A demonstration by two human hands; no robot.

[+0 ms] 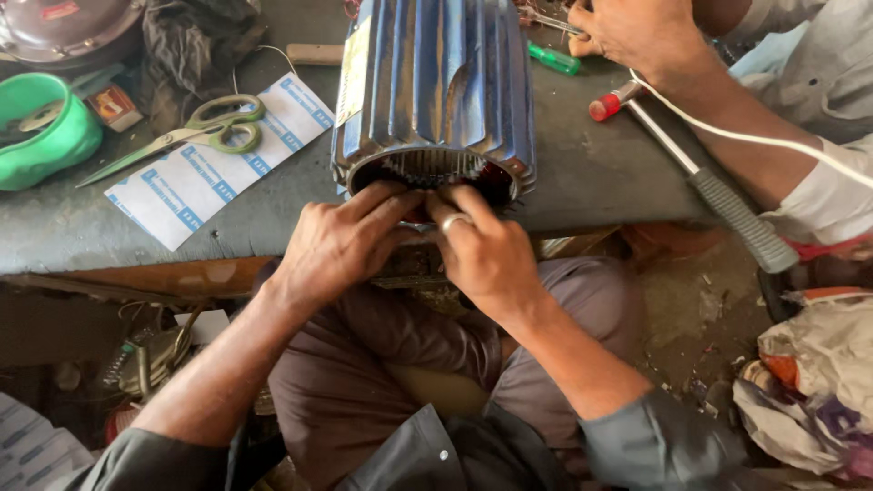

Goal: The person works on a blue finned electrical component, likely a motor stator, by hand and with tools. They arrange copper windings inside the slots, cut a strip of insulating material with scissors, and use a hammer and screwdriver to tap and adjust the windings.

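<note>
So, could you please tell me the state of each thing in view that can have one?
Blue motor housing: lying on its side, open end toward the person.
Left hand: fingers at the housing's opening.
Right hand: fingers at the opening, ring on.
Scissors: nearly shut, lying on a paper sheet.
Hammer: lying flat.

Blue ribbed motor housing (435,86) lies on its side, open slotted end overhanging the bench edge.

Dark grey sleeves, silver finger ring (452,220)
</note>
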